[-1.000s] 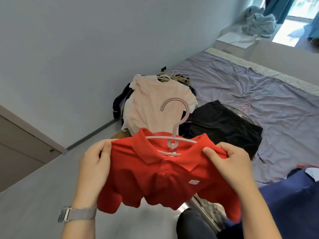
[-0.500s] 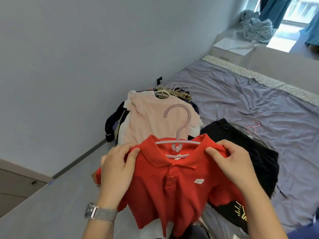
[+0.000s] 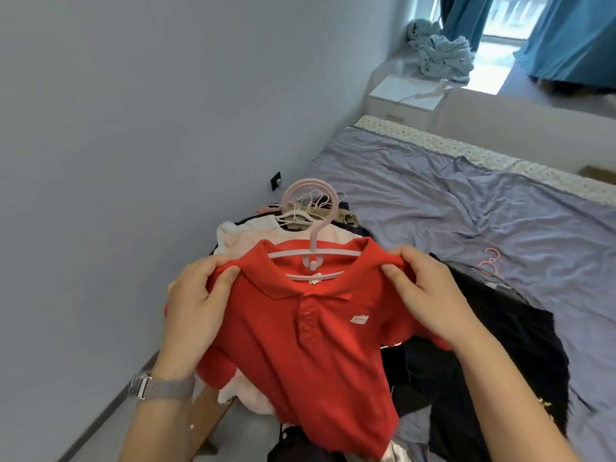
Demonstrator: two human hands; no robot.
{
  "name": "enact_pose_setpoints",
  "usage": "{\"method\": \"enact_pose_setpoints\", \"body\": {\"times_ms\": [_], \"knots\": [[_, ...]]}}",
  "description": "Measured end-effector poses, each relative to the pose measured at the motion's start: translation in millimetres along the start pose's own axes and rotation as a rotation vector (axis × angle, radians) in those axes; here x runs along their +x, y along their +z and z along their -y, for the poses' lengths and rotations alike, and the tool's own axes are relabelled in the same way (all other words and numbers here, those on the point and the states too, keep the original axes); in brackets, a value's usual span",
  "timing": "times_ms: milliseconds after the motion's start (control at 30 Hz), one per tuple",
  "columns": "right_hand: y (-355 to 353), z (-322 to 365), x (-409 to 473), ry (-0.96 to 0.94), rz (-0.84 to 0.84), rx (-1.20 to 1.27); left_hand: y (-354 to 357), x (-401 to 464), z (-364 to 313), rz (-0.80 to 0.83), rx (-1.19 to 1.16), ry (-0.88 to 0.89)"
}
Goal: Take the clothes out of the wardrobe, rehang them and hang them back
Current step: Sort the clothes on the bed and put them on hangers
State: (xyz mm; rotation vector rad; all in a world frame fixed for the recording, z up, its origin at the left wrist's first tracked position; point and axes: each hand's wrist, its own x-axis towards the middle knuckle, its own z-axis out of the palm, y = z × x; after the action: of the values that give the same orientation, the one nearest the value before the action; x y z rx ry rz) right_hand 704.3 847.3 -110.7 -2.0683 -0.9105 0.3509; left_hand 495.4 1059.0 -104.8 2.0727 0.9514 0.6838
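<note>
A red short-sleeved polo shirt (image 3: 310,355) with a small white chest label hangs on a pale pink plastic hanger (image 3: 313,241), held up in front of the person over the near edge of the bed. The hanger's bars sit inside the open collar and its round hook stands up above the neckline.

The left hand (image 3: 196,305) grasps the shirt's shoulder on its side: the thumb lies over the front of the fabric and the fingers curl behind it, bunching the cloth. A silver mesh watch band (image 3: 160,388) circles that wrist. The right hand (image 3: 423,295) grasps the other shoulder in the same way, thumb on the front, fingers folded over the top edge of the fabric. Both hands are clenched on the shirt, pulling the shoulders apart along the hanger's arms.

Behind the shirt lies a pile of clothes on hangers, a cream-pink top (image 3: 253,238) uppermost, with several white and pink hooks clustered at its top. To the right, a black garment (image 3: 500,338) is spread on the grey-purple bed sheet (image 3: 433,195), partly under the red shirt. A loose small pink hanger (image 3: 488,261) lies on the sheet well apart from the hands. Farther off, a white bedside cabinet (image 3: 403,95) stands by the wall, with a crumpled light blue cloth (image 3: 440,55) beyond it near teal curtains (image 3: 573,35).
</note>
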Motion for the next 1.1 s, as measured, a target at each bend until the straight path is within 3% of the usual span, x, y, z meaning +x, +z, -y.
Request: {"method": "enact_pose_setpoints", "body": {"times_ms": [167, 267, 367, 467, 567, 733, 800, 933, 1100], "knots": [[20.2, 43.7, 119.2, -0.081, -0.166, -0.082, -28.4, 159.5, 3.2, 0.006, -0.032, 0.149], [57.3, 30.6, 206.1, 0.024, -0.255, -0.285, 4.2, 259.7, 32.4, 0.092, 0.003, 0.093], [102.1, -6.1, 243.7, 0.253, -0.064, -0.521, 67.6, 310.9, 89.6, 0.300, 0.140, 0.086], [136.9, -35.6, 230.8, 0.339, 0.127, -0.668, 120.1, 319.2, 146.1, 0.398, 0.262, 0.094], [155.9, -63.9, 200.2, 0.342, 0.264, -0.568, 149.8, 311.9, 177.9, 0.294, 0.367, -0.031], [148.2, -114.4, 158.3, 0.706, 0.637, -0.446, 178.1, 334.1, 211.0, 0.247, 0.414, 0.020], [142.9, -134.2, 145.7, 0.797, 0.645, -0.444, 188.5, 347.3, 222.0, 0.334, 0.467, 0.061], [147.0, -165.2, 110.3, 0.881, 0.586, -0.406, 207.8, 342.5, 225.4, 0.491, 0.670, -0.098], [142.9, -190.2, 62.1, 0.955, 0.576, -0.335, 269.2, 257.3, 179.2, 0.724, 0.456, 0.114]]}}
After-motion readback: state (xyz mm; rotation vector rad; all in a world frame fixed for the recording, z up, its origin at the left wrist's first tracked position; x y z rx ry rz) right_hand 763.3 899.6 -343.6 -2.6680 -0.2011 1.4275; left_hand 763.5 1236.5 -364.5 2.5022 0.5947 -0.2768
